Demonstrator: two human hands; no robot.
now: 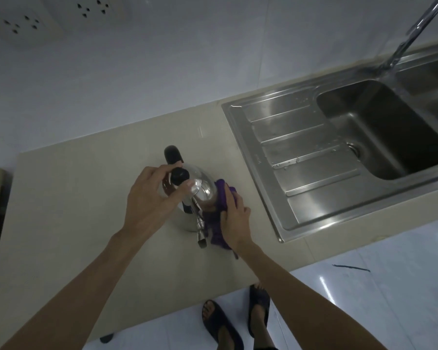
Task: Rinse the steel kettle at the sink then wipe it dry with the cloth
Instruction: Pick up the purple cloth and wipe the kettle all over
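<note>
- Since the kettle [195, 195] is polished steel and probably wet from rinsing, I'd guess it's slippery, stiff and fairly light when empty, so the black knob [179, 175] or the black handle [173, 154] look like the safest spots to grab.
- It sits on the beige counter [74, 198], left of the sink [301, 157], spout pointing toward the near edge.
- Left hand [149, 198] is on top of it, fingers curled loosely around the lid knob, steadying it rather than lifting, I think.
- Right hand [234, 218] has the purple cloth [219, 208] bunched up, fingers together and pressed flat, pushing it against the kettle's right side.
- Cloth is soft and floppy, a bit trails down onto the counter.
- Tap [415, 29] is running into the sink on the far right.
</note>
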